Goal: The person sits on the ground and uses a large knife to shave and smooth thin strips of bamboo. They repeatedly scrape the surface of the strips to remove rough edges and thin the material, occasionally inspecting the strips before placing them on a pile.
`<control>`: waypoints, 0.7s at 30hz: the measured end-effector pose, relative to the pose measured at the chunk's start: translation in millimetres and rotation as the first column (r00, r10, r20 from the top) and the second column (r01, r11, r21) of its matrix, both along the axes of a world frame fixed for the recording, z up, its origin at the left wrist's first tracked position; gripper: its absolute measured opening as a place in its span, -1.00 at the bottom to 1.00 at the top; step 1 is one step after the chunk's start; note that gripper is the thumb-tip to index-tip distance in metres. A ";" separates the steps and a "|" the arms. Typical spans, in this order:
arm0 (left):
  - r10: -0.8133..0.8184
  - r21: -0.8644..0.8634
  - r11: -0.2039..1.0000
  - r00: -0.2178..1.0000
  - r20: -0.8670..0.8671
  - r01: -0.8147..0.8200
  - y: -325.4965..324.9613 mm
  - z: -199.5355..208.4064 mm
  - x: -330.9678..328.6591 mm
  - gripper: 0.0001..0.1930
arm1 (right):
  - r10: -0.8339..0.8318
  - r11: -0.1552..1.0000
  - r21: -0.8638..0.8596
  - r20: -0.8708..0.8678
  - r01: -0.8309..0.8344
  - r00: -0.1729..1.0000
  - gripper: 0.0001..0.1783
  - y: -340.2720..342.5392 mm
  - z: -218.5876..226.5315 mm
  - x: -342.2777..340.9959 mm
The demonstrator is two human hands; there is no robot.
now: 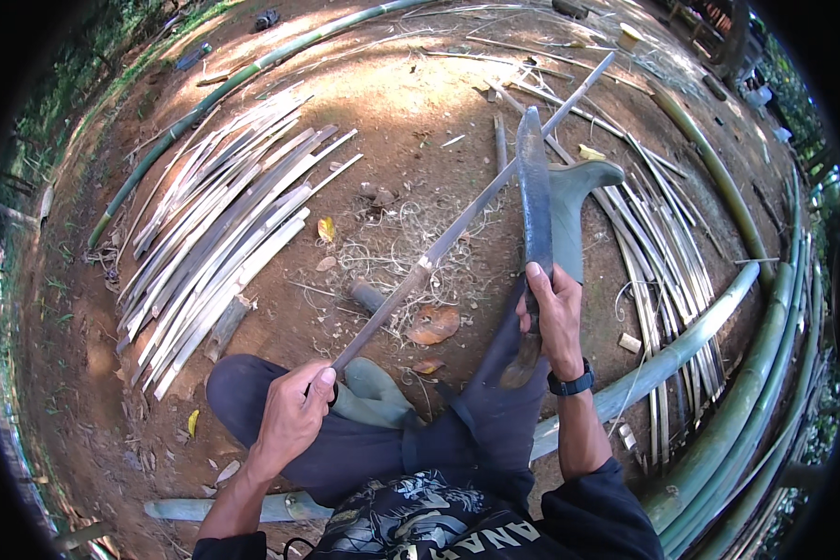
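"Bare earth underfoot, strewn with curly shavings. Any writing close by?"

"Pale lettering on the dark shirt."

"And the hands?"

"The left hand is closed round a bamboo strip's near end; the strip slants out to the right. The right hand is wrapped round the handle of a machete, its blade crossing the strip's far half. Touching? I can't tell."

"Doing it well?"

"I'd brace the strip firmly, angle the blade shallowly and spare the rubber boot."

"Farther out?"

"Split bamboo slats, no label legible."
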State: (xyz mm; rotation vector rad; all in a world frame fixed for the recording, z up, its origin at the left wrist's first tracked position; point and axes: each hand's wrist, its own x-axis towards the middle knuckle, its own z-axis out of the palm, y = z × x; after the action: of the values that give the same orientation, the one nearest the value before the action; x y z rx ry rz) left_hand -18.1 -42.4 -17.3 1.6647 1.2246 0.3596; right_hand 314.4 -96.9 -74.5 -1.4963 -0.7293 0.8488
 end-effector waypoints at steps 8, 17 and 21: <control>0.119 0.245 0.964 0.991 -0.060 -0.101 0.9 -6.0 -4.0 -0.68 | -0.003 0.999 -0.038 0.033 0.004 0.999 -0.53 5.9 -1.4 6.9; 0.111 -0.116 0.988 0.992 0.063 -0.103 2.3 -11.3 -21.0 -0.60 | 0.040 0.999 -0.039 0.119 -0.036 0.992 -0.50 21.7 10.1 7.8; 0.027 -0.251 0.968 0.998 0.054 -0.012 1.1 3.8 -14.7 -0.60 | 0.060 0.998 -0.013 0.133 -0.059 0.989 -0.49 32.8 9.4 14.3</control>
State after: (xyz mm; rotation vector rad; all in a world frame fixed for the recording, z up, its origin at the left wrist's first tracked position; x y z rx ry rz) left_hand -32.8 -41.3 -13.5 1.4170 1.1924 0.2505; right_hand 328.7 -64.2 -65.1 -1.5570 -0.8738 0.8031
